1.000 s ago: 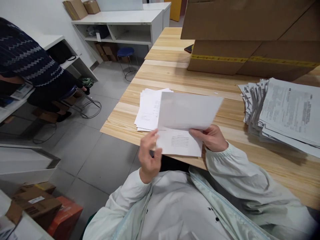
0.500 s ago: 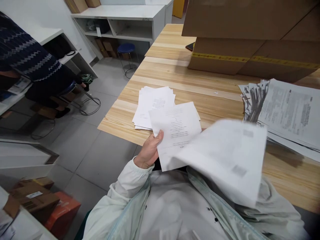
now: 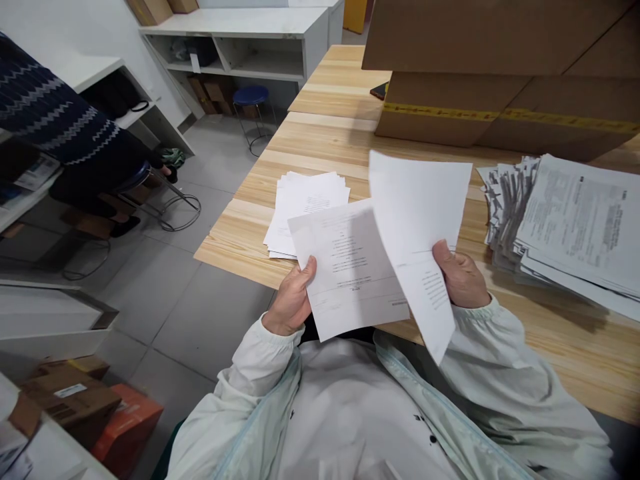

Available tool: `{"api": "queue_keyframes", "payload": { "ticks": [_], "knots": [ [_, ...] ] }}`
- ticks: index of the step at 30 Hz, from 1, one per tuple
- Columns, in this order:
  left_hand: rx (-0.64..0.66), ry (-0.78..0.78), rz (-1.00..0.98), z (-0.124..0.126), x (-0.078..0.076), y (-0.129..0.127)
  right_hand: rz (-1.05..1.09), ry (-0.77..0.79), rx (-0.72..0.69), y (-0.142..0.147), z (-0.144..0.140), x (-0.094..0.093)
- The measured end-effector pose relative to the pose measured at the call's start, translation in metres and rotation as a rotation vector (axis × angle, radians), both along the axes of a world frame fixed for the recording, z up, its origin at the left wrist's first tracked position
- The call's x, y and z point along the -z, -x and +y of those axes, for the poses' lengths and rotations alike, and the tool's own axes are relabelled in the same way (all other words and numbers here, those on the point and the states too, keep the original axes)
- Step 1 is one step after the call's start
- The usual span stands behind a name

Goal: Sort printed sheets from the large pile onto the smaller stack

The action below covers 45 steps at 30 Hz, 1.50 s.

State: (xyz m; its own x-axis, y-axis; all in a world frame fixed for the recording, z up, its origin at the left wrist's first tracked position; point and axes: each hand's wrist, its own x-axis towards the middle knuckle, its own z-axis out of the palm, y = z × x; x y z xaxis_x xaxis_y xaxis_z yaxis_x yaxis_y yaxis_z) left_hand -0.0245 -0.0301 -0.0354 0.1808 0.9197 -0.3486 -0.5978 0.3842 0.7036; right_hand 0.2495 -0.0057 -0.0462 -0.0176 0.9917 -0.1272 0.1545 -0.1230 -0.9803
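White paper fills both hands: the left hand pinches a printed sheet by its left edge, thumb on top, while the right hand grips a creased sheet by its right edge, thumb laid across the face. The printed sheet is held above the near edge of the wood-grained desk, turned slightly askew, its lines of text facing up and too small to read. To the right, the creased sheet slants over it and hides part of its right side; the far part looks blank, the near part carries a short block of print. Whether either hand has more than one layer, I cannot tell. Just beyond the printed sheet, toward the left of the desk, lies a small pile of papers with uneven corners. On the right is a much thicker stack of papers, ragged along its left side, a printed page on top. Large cardboard boxes stand on the far right, a dark flat object just beside them. At the far left, a co-worker in a dark zigzag-patterned top sits facing away, and a blue stool stands near a white shelf unit. An orange box sits at the near left.
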Motion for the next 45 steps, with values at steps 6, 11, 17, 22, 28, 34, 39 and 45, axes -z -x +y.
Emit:
{"api": "queue_keyframes", "payload": {
  "ticks": [6,11,17,22,28,34,39,45],
  "knots": [
    [-0.012,-0.001,-0.017,-0.002,0.002,-0.006,-0.379,-0.292,-0.072,0.03,-0.011,-0.004],
    [0.017,-0.177,0.113,-0.006,-0.003,-0.018,-0.421,-0.512,-0.009,0.038,-0.012,0.005],
    [0.143,-0.689,0.385,0.001,-0.038,-0.027,-0.054,-0.73,0.165,0.018,-0.011,-0.018],
    [0.16,-0.931,0.396,0.015,-0.042,-0.04,-0.005,-0.838,-0.086,0.012,-0.02,-0.03],
    [0.061,-0.851,0.378,0.013,-0.026,-0.053,0.018,-0.696,-0.042,0.01,-0.025,-0.015],
    [-0.046,-0.732,0.459,0.011,-0.031,-0.071,0.013,-0.629,0.088,0.021,-0.028,-0.016],
    [-0.195,-0.671,0.49,0.019,-0.02,-0.083,-0.066,-0.451,0.022,0.015,-0.027,-0.009],
    [-0.236,-0.636,0.442,0.026,-0.027,-0.076,-0.079,-0.409,-0.059,0.004,-0.033,-0.004]
  ]
}}
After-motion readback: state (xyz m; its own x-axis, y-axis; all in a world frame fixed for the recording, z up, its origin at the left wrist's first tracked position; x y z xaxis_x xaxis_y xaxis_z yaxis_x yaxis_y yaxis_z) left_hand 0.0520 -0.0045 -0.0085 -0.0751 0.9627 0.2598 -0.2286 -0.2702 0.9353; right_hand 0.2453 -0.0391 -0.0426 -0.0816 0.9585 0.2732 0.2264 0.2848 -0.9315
